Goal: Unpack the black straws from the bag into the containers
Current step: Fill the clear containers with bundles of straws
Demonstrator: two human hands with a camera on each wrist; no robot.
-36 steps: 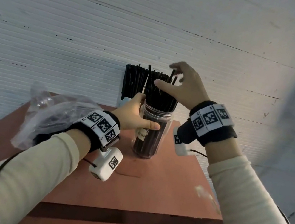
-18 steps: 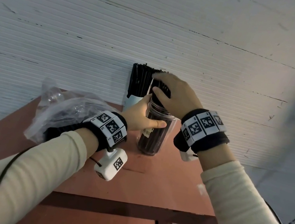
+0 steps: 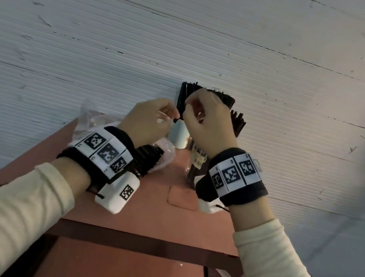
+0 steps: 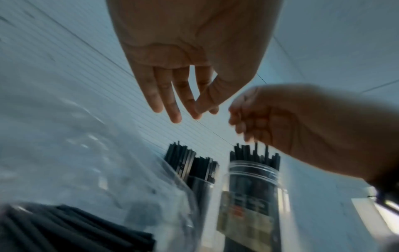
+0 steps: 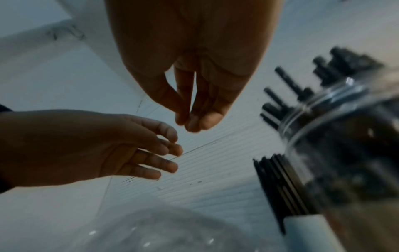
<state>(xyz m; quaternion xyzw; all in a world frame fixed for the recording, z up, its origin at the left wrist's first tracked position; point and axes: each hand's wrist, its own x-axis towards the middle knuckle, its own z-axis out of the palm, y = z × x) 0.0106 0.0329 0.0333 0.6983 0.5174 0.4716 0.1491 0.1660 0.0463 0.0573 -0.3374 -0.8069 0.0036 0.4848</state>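
Observation:
A clear plastic jar (image 3: 196, 167) packed with black straws (image 3: 236, 123) stands on the red-brown table (image 3: 151, 211). Behind it a white container (image 3: 179, 135) holds more straws (image 3: 182, 97). The crumpled clear bag (image 3: 96, 120) lies at the left with a bundle of straws (image 3: 148, 159) inside. Both hands hover close together above the containers. My left hand (image 3: 168, 116) has relaxed, nearly straight fingers (image 4: 172, 117) and holds nothing. My right hand (image 3: 191, 110) hangs over the jar (image 4: 252, 187), its fingertips (image 5: 192, 121) bunched together with nothing seen between them.
A white ribbed wall (image 3: 195, 30) rises right behind the containers. A small square patch (image 3: 183, 198) sits on the table in front of the jar. The table's front edge runs under my forearms, with a lower shelf beneath.
My left hand let go of the jar and rose. My right hand lifted off the tops of the jar's straws. Both hands came together above the containers.

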